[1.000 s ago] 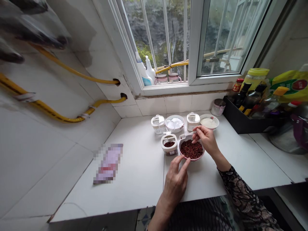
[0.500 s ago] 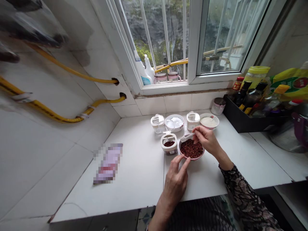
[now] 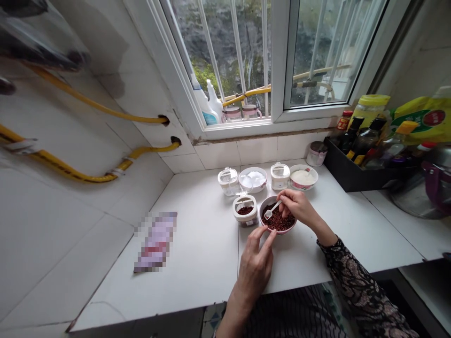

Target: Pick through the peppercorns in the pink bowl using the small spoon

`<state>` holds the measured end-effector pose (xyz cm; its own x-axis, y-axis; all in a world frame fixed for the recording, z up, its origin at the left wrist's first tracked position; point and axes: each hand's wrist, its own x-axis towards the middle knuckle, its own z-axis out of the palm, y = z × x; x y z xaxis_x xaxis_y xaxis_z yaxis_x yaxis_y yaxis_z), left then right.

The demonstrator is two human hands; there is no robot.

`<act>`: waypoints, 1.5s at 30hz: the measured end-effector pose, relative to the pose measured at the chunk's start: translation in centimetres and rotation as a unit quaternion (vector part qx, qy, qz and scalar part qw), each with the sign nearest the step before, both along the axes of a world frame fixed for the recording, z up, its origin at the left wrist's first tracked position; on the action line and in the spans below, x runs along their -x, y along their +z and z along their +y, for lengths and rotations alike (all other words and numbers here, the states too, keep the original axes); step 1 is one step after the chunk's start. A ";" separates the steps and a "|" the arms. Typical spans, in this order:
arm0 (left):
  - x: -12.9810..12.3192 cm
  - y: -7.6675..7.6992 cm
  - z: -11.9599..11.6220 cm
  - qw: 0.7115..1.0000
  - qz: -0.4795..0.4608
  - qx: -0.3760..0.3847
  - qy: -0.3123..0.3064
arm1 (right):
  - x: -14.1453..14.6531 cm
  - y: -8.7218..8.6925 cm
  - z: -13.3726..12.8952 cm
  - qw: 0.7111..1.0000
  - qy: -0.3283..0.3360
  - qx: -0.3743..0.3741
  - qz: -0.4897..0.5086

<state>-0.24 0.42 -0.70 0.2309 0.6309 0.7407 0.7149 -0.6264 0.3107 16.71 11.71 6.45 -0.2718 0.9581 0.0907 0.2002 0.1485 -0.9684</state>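
My right hand (image 3: 298,206) pinches the white spoon (image 3: 268,214) over the bowl (image 3: 282,232), its long axis slanting, scoop pointing down toward the bowl's left side; my left hand (image 3: 256,258), fingertips parted, touches the bowl's near rim.

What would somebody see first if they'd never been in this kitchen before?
Probably the bowl of dark red bits on the white counter, where the right hand holds a little white spoon over it and the left hand touches its near rim. Next might come the yellow pipes along the wall at the picture's left, then the black box of bottles at the right.
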 end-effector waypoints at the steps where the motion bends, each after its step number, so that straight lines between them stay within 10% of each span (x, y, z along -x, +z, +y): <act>1: 0.0 0.0 0.0 1.000 0.000 0.001 0.001 | -0.2 0.0 0.1 1.000 -0.004 0.009 0.009; 20: -0.1 0.0 0.0 1.000 0.006 -0.006 0.006 | -0.5 0.1 0.9 0.993 -0.015 0.055 0.106; 29: -0.3 0.1 0.1 1.000 -0.002 -0.017 0.003 | 3.2 0.6 -1.6 0.974 -0.070 -0.213 0.029; 35: -0.2 0.1 0.1 1.000 -0.004 -0.014 0.006 | 3.8 -0.3 -1.9 0.897 0.006 -0.428 -0.115; 45: -0.1 0.2 0.0 1.000 0.007 -0.010 0.004 | -1.2 1.0 0.1 0.988 0.008 -0.153 -0.035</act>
